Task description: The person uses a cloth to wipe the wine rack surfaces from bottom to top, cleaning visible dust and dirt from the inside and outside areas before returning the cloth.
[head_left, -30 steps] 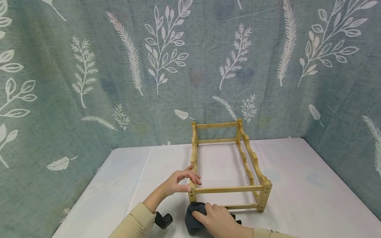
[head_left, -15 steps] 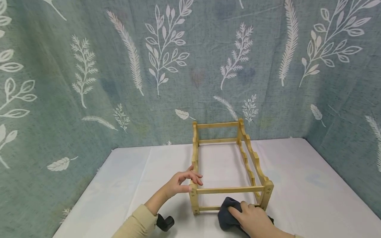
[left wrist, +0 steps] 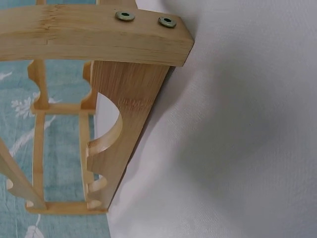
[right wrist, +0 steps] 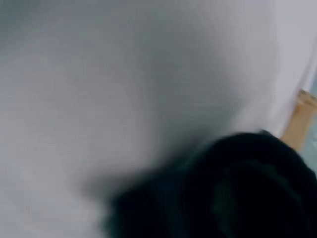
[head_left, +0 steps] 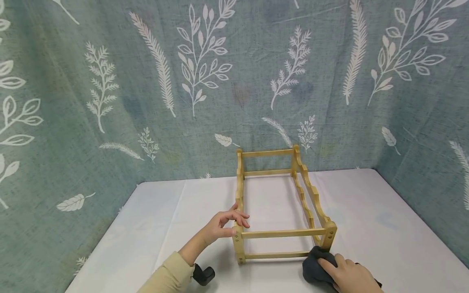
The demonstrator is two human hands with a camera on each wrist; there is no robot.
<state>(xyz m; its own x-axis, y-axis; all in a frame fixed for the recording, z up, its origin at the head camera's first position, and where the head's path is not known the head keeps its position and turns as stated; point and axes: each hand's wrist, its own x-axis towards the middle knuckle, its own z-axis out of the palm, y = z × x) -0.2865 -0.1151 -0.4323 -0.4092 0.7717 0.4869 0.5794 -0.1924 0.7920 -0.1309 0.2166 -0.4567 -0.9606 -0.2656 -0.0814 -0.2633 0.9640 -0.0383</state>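
A light wooden rack (head_left: 283, 233) with scalloped side rails stands on the white table. My left hand (head_left: 220, 226) holds its near left corner, thumb at the front and fingers over the side rail. Bunched in my right hand (head_left: 352, 276) is a dark navy cloth (head_left: 313, 266), right at the foot of the rack's near right post. The left wrist view shows the rack's end piece (left wrist: 89, 37) with two metal bolts; no fingers appear there. In the right wrist view the cloth (right wrist: 257, 183) is dark and blurred, with a bit of the rack (right wrist: 299, 121) behind it.
A white cloth covers the table (head_left: 381, 228). Green-blue leaf-patterned curtains (head_left: 234, 81) hang behind and at both sides. A small black device (head_left: 204, 275) sits by the left wrist.
My right hand has slid the navy cloth from the rack's near left foot along the lower front bar to the near right post. The left hand stays at its corner.
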